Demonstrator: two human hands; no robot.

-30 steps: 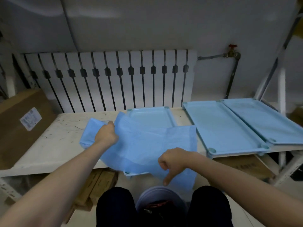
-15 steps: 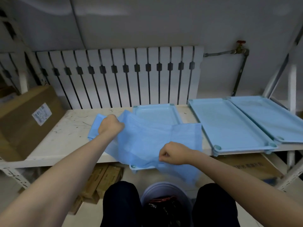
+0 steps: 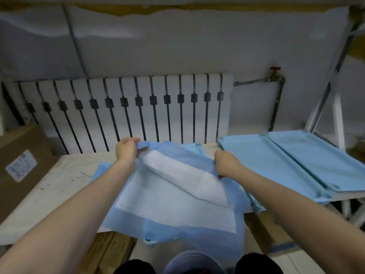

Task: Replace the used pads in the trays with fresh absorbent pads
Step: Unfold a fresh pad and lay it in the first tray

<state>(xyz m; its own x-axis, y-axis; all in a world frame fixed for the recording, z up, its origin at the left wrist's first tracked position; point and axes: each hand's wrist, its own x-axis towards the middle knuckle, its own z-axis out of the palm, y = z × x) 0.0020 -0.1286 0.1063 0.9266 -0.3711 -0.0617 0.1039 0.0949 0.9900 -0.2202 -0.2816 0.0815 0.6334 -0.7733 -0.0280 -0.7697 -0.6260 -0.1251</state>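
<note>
Left grip (image 3: 127, 149) pinched the far left corner of the pad (image 3: 167, 202), thumb and fingers pressed together on the blue edge, above the far end of the tray (image 3: 147, 241). Right grip (image 3: 225, 164) curled round and pinched the pad's right edge, over the tray's right side. Both grips held the sheet raised and pulled apart, likely to open a fold: one white flap lay doubled over diagonally between them. White absorbent face was up and blue backing down, which suits lining a tray.

The pad covered nearly all the tray; only a near corner and a far corner showed. Its near edge hung past the tray and off the worktop (image 3: 59, 184) front, so it was not yet squared in. Clean-looking, probably a fresh one, but I could not tell for sure.

Two more trays (image 3: 266, 165) lay right of that tray, touching side by side, no pad seen in them. A bucket (image 3: 189, 262) sat below the tray's near end, maybe for used pads. A cardboard box (image 3: 19, 165) stood well left of the tray.
</note>
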